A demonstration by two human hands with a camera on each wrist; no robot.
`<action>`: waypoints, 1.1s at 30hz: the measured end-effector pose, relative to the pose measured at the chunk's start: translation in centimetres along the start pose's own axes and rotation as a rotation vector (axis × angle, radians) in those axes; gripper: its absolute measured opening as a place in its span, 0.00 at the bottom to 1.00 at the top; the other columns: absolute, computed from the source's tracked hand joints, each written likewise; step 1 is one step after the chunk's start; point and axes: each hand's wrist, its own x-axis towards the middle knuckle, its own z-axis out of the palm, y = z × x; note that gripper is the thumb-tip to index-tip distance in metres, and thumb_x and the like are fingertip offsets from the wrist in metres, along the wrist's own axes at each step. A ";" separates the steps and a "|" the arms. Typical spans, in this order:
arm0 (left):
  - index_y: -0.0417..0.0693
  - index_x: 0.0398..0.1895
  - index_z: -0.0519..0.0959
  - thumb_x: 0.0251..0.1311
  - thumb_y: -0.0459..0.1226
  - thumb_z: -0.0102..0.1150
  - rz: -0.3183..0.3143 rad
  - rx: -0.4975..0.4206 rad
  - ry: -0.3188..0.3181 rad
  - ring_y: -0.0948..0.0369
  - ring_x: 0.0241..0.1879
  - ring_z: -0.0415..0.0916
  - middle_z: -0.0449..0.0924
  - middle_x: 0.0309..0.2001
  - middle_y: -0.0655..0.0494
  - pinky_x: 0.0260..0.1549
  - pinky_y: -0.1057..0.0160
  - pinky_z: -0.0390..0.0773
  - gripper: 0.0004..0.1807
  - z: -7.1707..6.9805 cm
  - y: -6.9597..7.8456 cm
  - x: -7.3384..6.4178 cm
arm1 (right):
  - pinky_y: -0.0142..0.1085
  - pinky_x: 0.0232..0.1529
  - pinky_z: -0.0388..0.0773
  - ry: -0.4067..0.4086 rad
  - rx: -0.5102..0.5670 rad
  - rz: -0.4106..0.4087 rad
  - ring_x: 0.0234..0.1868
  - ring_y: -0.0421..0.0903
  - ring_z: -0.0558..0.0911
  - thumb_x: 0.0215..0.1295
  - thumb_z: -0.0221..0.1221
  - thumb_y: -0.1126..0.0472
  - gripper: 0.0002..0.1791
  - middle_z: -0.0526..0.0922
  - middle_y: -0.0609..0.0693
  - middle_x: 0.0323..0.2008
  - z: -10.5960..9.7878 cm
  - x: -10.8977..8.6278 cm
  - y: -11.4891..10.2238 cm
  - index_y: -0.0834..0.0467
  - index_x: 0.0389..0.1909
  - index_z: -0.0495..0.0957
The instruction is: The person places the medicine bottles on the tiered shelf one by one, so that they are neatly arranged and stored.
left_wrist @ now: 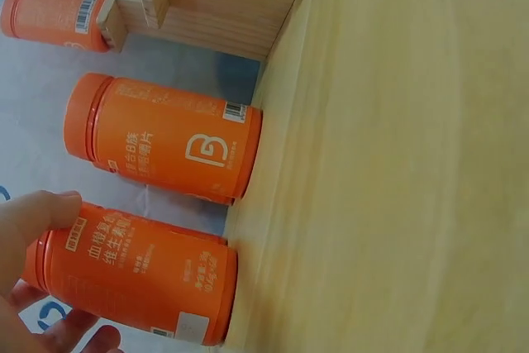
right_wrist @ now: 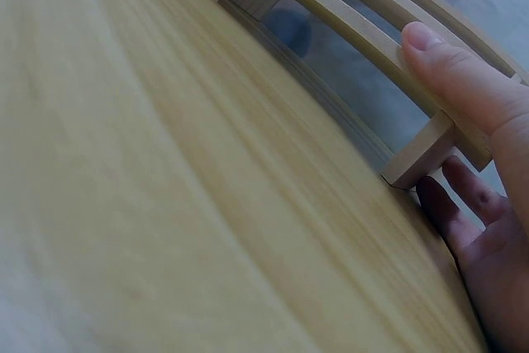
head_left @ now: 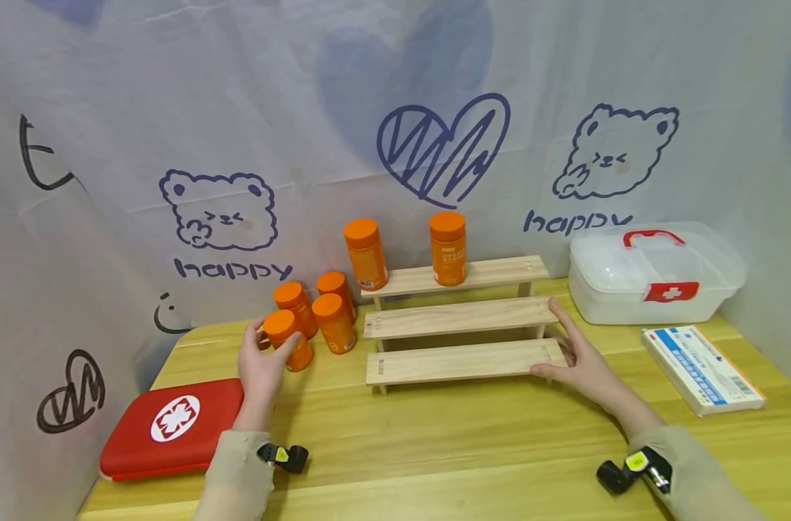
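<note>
Wrist cameras frame the table [head_left: 434, 449]. Left hand [head_left: 260, 365], at 9 o'clock of the stepped wooden rack [head_left: 457, 318], grips the front orange bottle [head_left: 289, 340]: probably light, rigid, smooth-walled plastic, best held around the body. Right hand [head_left: 580, 358], fingers relaxed, rests against the rack's 3 o'clock end.

- A wooden table [head_left: 473, 449] with pale yellow grain fills the foreground.
- A white cloth backdrop [head_left: 174, 87] hangs behind and at both sides, printed with navy bears, a heart and "happy".
- Light is soft and even.
</note>
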 end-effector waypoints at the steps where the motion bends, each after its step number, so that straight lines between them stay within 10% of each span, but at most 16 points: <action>1: 0.45 0.64 0.65 0.56 0.42 0.68 0.006 0.009 0.005 0.45 0.53 0.64 0.69 0.56 0.41 0.50 0.51 0.66 0.35 0.0 0.1 -0.1 | 0.19 0.52 0.64 0.000 0.005 -0.003 0.67 0.69 0.55 0.54 0.69 0.65 0.60 0.35 0.46 0.76 0.0 0.0 0.0 0.36 0.75 0.37; 19: 0.53 0.61 0.73 0.50 0.45 0.72 0.249 -0.044 0.025 0.59 0.45 0.67 0.76 0.52 0.55 0.43 0.55 0.65 0.33 -1.4 5.9 -2.7 | 0.21 0.51 0.68 -0.008 0.046 -0.002 0.67 0.67 0.56 0.55 0.68 0.66 0.60 0.35 0.50 0.76 0.1 -0.1 0.2 0.35 0.75 0.36; 33: 0.56 0.60 0.74 0.50 0.37 0.72 0.333 -0.243 -0.283 0.58 0.42 0.69 0.76 0.45 0.50 0.45 0.56 0.66 0.31 0.6 12.8 -7.3 | 0.19 0.51 0.64 0.002 0.022 -0.001 0.67 0.69 0.56 0.54 0.69 0.64 0.60 0.36 0.47 0.76 0.1 0.0 0.3 0.38 0.76 0.36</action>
